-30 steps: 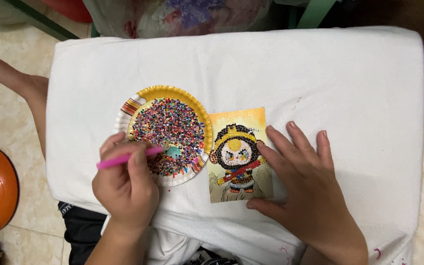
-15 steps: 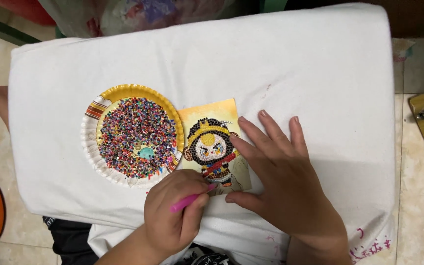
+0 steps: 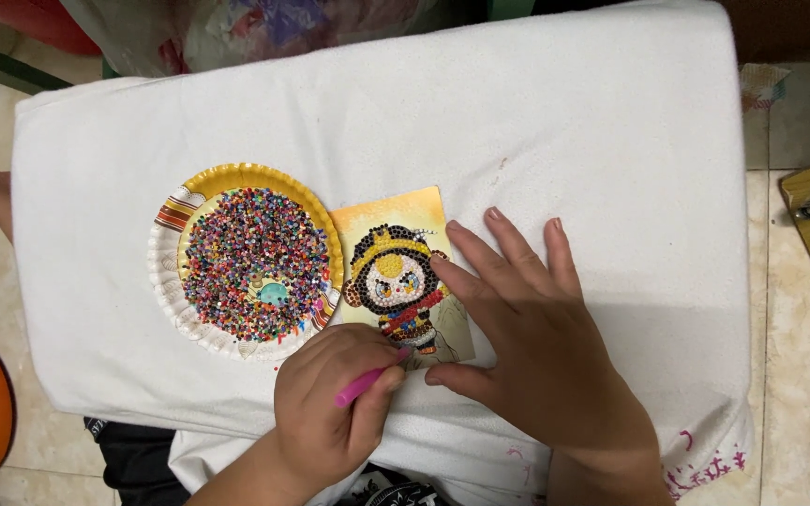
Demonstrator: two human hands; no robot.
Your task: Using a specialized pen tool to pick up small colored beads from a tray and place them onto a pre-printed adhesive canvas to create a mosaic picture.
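On soft white towelling, the right hand (image 3: 527, 328) lies flat, fingers spread, pinning a glossy rectangular bead-mosaic card (image 3: 402, 276). The left hand (image 3: 330, 412) grips a slim pink plastic pen (image 3: 367, 379) at the card's lower edge. Beside it, a fluted yellow paper plate (image 3: 166, 272) holds a heap of tiny multicoloured beads (image 3: 241, 262).

No labels, signs or screens are in view. The one package-like thing is a crumpled clear plastic bag (image 3: 264, 28), lying just beyond the far edge of the white-covered cushion (image 3: 564, 122), toward its far left corner. The bag is soft and shapeless, cut off by the top of the view. Through the plastic show blurred patches of purple, pink and pale green; what is inside cannot be told. It touches or nearly touches the cushion's far edge.
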